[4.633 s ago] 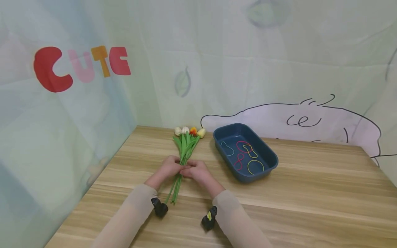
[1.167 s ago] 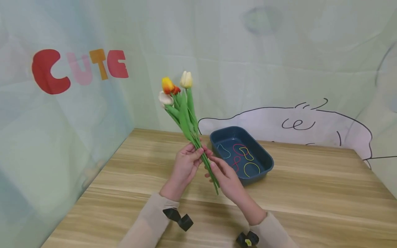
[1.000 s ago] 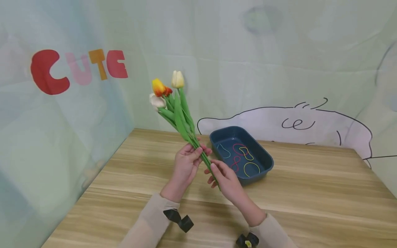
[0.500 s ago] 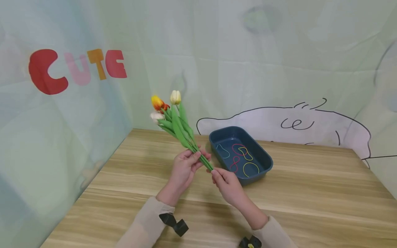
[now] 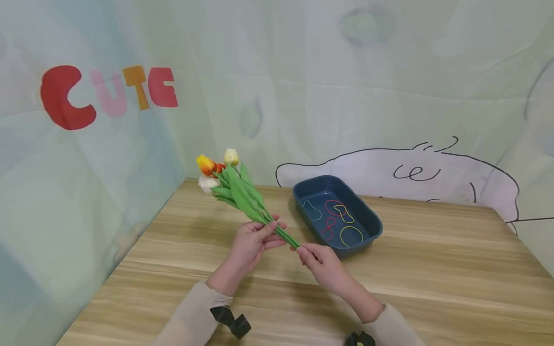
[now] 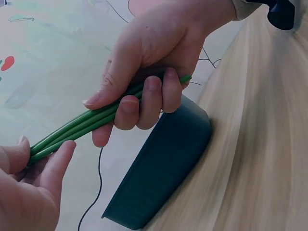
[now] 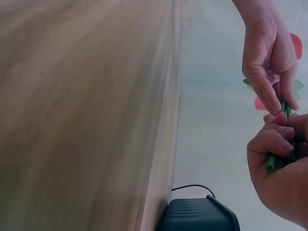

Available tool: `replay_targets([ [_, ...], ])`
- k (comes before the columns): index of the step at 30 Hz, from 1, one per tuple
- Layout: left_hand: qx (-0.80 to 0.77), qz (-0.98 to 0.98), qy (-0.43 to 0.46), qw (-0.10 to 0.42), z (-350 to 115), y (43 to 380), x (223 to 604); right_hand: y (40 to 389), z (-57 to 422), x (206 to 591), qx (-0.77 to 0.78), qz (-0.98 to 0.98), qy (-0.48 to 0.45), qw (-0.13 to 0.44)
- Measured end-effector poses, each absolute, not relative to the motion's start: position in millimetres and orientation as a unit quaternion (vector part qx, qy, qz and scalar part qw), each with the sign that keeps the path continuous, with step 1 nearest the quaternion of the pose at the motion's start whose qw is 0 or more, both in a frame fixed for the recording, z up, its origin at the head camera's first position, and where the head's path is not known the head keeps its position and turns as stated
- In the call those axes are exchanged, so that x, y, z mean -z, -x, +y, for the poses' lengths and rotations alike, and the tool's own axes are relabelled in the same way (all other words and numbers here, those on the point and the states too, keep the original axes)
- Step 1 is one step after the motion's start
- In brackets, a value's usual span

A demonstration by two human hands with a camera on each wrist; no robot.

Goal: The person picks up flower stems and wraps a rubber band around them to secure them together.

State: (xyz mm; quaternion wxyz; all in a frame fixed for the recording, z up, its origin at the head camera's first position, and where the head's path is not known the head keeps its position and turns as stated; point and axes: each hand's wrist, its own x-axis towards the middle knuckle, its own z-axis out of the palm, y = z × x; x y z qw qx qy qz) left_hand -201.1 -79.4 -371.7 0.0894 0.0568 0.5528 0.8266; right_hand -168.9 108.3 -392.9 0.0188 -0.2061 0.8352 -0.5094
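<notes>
A bunch of tulips (image 5: 242, 194), with white, cream, yellow-orange and red heads and long green leaves, is held tilted above the table, its heads to the upper left. My left hand (image 5: 251, 245) pinches the stems just under the leaves between thumb and fingers. Lower down, my right hand (image 5: 322, 264) grips the stem ends. In the left wrist view its fingers curl round several green stems (image 6: 82, 126), and one stem tip pokes out past the little finger. The right wrist view shows a cut stem end (image 7: 271, 163) coming out of the curled right hand.
A dark blue tray (image 5: 376, 228) stands on the wooden table (image 5: 454, 264), right of the flowers. Inside it lie several rubber bands, among them a yellow ring (image 5: 351, 228) and a red twisted one (image 5: 329, 228). A printed cloth backdrop (image 5: 329, 110) hangs behind and at left.
The tulips were first low over the table in both hands, then raised upright. Over the last second they have tipped down to the left, while the right hand closed round the stem ends.
</notes>
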Motion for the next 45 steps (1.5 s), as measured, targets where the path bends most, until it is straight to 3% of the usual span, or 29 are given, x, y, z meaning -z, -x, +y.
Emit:
replay_targets([
  [15, -0.840, 0.535, -0.068, 0.059, -78.0, 195.6, 379.2, 173.6, 125.4, 381.5, 0.461, 0.842, 0.271, 0.074],
  [20, -0.841, 0.536, -0.054, 0.038, -80.0, 197.6, 376.8, 186.2, 139.6, 362.0, 0.393, 0.876, 0.275, 0.041],
  [30, -0.844, 0.532, -0.053, 0.051, -85.5, 198.5, 373.9, 227.7, 169.9, 334.3, 0.358, 0.902, 0.239, -0.011],
  [45, -0.848, 0.524, -0.052, 0.061, -85.1, 196.9, 377.1, 294.5, 168.5, 364.8, 0.413, 0.906, 0.096, 0.002],
])
